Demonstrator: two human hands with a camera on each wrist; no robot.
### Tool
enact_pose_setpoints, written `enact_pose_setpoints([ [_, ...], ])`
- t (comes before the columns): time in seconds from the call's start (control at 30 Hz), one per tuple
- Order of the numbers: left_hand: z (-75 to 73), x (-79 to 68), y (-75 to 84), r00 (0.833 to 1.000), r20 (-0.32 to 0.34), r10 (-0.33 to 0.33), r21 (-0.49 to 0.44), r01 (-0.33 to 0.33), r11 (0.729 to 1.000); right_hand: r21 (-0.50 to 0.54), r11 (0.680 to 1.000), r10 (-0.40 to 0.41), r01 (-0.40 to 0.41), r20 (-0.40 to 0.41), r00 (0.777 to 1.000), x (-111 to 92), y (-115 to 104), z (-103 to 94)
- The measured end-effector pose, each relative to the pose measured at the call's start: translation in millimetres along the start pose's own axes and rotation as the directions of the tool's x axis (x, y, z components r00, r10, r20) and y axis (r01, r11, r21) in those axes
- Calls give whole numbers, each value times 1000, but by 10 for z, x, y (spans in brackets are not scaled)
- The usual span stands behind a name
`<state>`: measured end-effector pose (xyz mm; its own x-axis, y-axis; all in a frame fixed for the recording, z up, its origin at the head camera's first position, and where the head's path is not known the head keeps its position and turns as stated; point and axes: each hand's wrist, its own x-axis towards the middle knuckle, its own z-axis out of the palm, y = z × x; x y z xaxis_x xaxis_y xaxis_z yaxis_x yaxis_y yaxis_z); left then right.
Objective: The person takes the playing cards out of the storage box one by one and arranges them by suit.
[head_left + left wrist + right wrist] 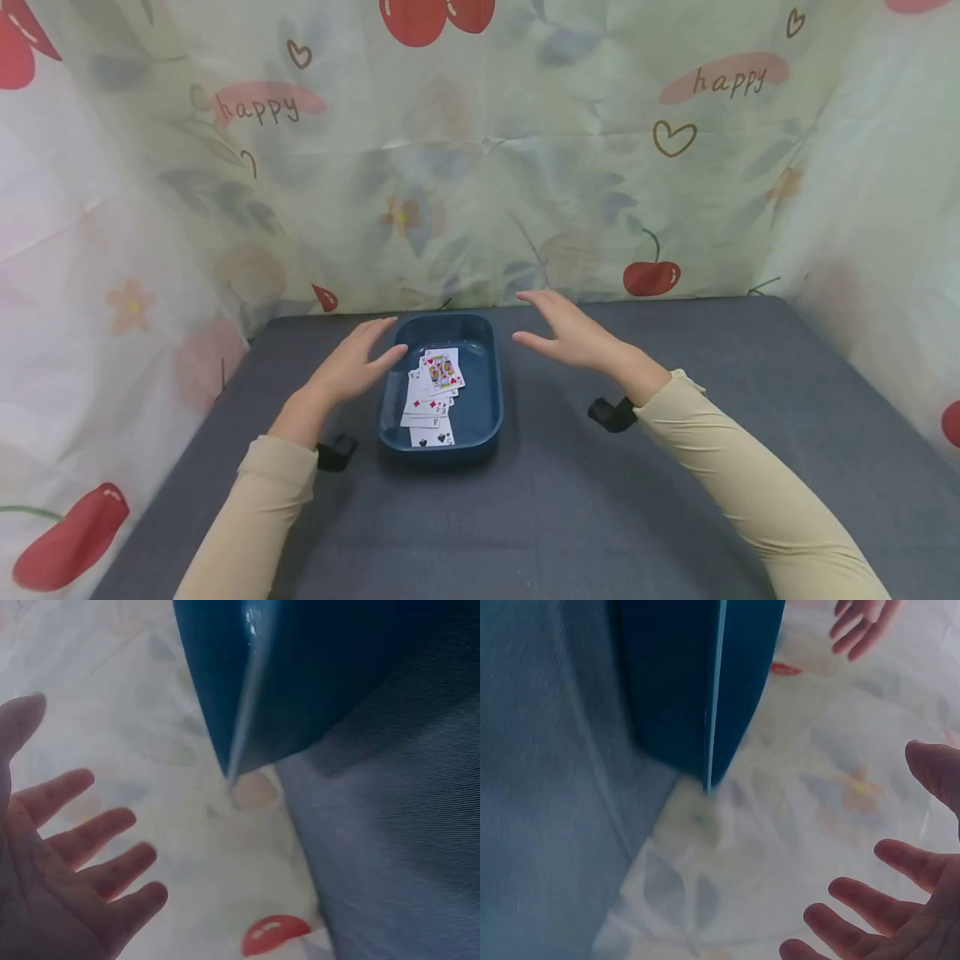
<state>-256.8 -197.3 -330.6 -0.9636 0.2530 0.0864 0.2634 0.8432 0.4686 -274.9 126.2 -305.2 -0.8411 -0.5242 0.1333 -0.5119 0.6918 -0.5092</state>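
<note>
A dark blue rectangular tray with raised walls stands on the table. Several playing cards lie overlapping inside it, a king of hearts on top and spade cards toward the near end. My left hand hovers at the tray's left side, its fingertips overlapping the left rim in the head view. To the right of the tray, my right hand is held in the air, fingers extended and thumb apart. Both wrist views show spread fingers holding nothing, with the blue tray wall beyond.
A dark grey cloth covers the table. Behind and at both sides hangs a printed curtain with cherries, hearts and flowers. Black wrist straps show under both sleeves.
</note>
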Motion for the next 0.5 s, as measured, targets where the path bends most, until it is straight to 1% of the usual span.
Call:
enact_pose_setpoints([
  [0.1,33,-16,-94,1000,6,-5,-39,5,999,13,1000,-27,27,5,1000,87,-47,94],
  [0.2,75,-35,-174,999,26,-23,-76,25,997,33,999,-35,35,18,999,186,-112,185],
  [0.37,144,-55,-287,994,83,-75,-147,87,985,88,996,-17,11,59,998,353,-247,315],
  [0.43,162,-61,-326,992,93,-83,-171,98,980,106,994,-3,-5,70,998,418,-297,361],
  [0.5,177,-63,-358,992,97,-74,-187,91,978,127,992,10,-19,76,997,480,-342,403],
])
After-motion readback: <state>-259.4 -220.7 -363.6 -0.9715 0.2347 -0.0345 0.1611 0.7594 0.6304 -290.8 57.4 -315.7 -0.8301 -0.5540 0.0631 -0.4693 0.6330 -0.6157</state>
